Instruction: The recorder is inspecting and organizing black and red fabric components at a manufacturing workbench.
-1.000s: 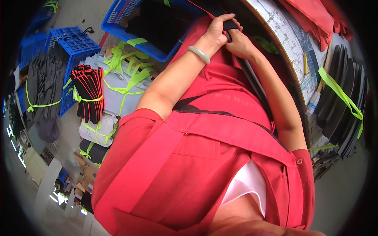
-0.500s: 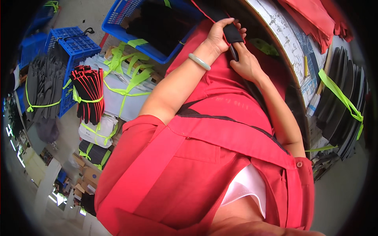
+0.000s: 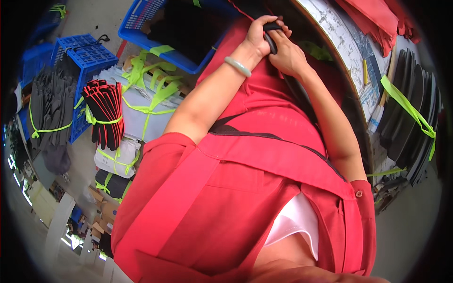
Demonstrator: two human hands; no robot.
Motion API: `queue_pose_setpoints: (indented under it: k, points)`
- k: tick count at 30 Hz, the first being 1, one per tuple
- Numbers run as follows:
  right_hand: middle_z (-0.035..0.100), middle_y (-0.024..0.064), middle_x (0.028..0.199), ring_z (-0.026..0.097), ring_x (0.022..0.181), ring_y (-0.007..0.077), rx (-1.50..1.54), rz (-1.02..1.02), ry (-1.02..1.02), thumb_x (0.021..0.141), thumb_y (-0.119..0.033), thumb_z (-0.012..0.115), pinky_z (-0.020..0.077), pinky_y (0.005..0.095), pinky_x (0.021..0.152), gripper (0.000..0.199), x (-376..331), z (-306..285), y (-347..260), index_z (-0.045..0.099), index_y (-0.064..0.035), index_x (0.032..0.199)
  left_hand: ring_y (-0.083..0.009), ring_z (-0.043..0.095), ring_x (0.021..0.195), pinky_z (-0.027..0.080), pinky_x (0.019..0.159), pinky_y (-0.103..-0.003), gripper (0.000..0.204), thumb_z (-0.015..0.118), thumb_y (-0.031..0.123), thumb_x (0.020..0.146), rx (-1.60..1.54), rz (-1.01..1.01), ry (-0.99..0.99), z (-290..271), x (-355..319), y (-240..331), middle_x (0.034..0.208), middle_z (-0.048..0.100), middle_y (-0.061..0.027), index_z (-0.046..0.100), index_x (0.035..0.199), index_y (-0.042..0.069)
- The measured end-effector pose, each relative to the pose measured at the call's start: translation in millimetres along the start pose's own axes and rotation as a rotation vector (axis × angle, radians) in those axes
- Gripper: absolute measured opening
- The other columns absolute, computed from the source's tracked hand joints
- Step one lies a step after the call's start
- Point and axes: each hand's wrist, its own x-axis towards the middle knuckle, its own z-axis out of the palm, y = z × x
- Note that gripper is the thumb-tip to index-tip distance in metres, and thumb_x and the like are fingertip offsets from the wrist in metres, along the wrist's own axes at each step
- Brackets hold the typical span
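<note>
My left hand [image 3: 257,37], with a pale bangle [image 3: 238,67] on its wrist, is closed around a black fabric piece [image 3: 272,27]. My right hand [image 3: 289,57] presses up against the left, its fingers closed at the same piece. Between the two hands a smooth dark curved strip [image 3: 271,45] shows; whether it belongs to the fabric I cannot tell. Both hands are above my red-clad lap, and fingers overlap, hiding most of what they grip. A thin red edge runs up from the hands toward the top of the view.
A blue crate [image 3: 165,51] holding dark material stands ahead to the left. Tied bundles lie beyond my left arm: black pieces with red edges [image 3: 104,113], grey pieces [image 3: 52,104]. At right, a worn worktable [image 3: 330,33] carries red fabric [image 3: 373,21] and a black stack [image 3: 408,104].
My hands have come closer together and moved slightly up and left. The black piece, stretched out flat before, is now mostly bunched and covered by my fingers.
</note>
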Motion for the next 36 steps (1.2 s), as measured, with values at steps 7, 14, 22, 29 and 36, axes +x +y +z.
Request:
queue_pose_setpoints:
  k: [7,14,22,29,36]
  points:
    - [0.051,0.0119,0.129,0.058,0.105,0.0386,0.022,-0.070,0.075,0.071,-0.013,0.055,0.0489,0.0477,0.084,0.056,-28.1,4.8,-0.9,0.048,-0.0123,0.127,-0.0248,0.061,0.083,0.050,0.089,-0.046,0.026,0.059,0.022,0.091,0.065,0.038,0.102,4.4,-2.9,2.2,0.080,0.060,-0.0085,0.053,0.101,-0.001]
    - [0.054,0.0142,0.127,0.062,0.097,0.0386,0.035,-0.062,-0.041,0.073,-0.017,0.055,0.0512,0.0478,0.081,0.050,-6.3,-0.6,3.3,0.050,-0.0108,0.122,-0.0259,0.061,0.075,0.051,0.087,-0.046,0.016,0.059,0.010,0.085,0.082,-0.006,0.150,5.3,-6.3,-1.0,0.075,0.060,-0.0112,0.056,0.096,-0.002]
    - [0.045,0.0085,0.138,0.059,0.104,0.0393,-0.093,-0.033,0.030,0.073,-0.019,0.057,0.0494,0.0477,0.085,0.064,2.1,-2.3,5.6,0.042,-0.0141,0.135,-0.0310,0.062,0.088,0.048,0.094,-0.050,0.020,0.055,0.018,0.088,0.063,-0.026,0.100,-0.1,0.2,-4.5,0.088,0.061,-0.0142,0.055,0.089,-0.002]
    - [0.054,0.0145,0.129,0.062,0.097,0.0399,-0.120,-0.086,0.062,0.074,-0.015,0.055,0.0518,0.0482,0.082,0.058,-17.2,2.5,-7.2,0.046,-0.0125,0.130,-0.0302,0.065,0.078,0.055,0.079,-0.046,0.019,0.064,0.021,0.084,0.136,0.146,0.180,-24.8,20.5,7.5,0.079,0.065,-0.0129,0.060,0.086,0.003]
    - [0.052,0.0138,0.131,0.061,0.101,0.0374,-0.087,-0.142,0.066,0.070,-0.017,0.058,0.0514,0.0485,0.081,0.059,-14.5,5.0,12.2,0.047,-0.0106,0.128,-0.0284,0.060,0.068,0.054,0.077,-0.045,0.018,0.062,0.009,0.079,0.064,0.037,0.146,4.1,2.7,6.8,0.072,0.061,-0.0125,0.055,0.092,-0.001]
